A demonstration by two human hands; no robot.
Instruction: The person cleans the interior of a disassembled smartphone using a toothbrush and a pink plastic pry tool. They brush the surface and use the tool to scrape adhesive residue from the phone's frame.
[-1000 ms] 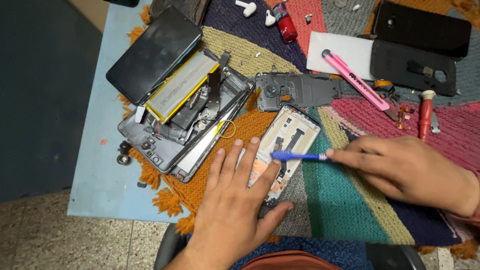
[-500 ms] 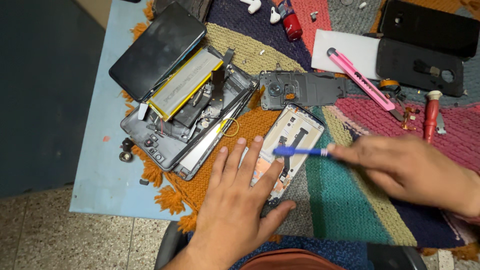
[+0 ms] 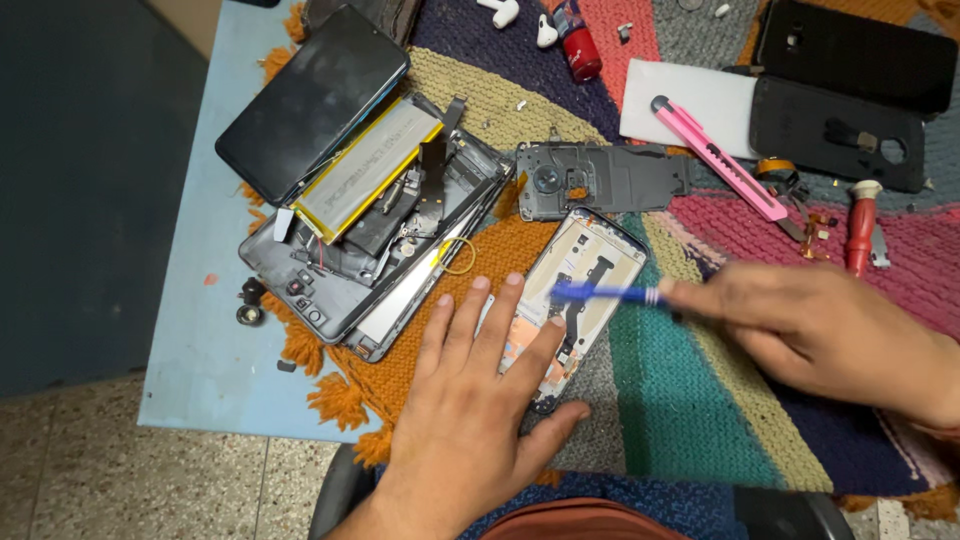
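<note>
My left hand [image 3: 470, 400] lies flat, fingers spread, on the lower part of an opened phone frame [image 3: 585, 262] that rests on a colourful knitted mat [image 3: 680, 400]. My right hand [image 3: 810, 330] grips a blue tool [image 3: 600, 293] and points its tip over the middle of that frame. The tool is blurred. Just above the frame lies a dark inner cover plate [image 3: 600, 180].
A stack of dismantled phones with a yellow-edged battery [image 3: 365, 170] and a dark screen [image 3: 310, 100] sits at the left. A pink utility knife [image 3: 715, 158], a white sheet [image 3: 700, 100], black phone backs [image 3: 850, 60], a red screwdriver [image 3: 860, 225] and white earbuds [image 3: 520, 20] lie behind.
My right hand and the blue tool shifted slightly over the phone frame. My left hand stayed pressed on the frame.
</note>
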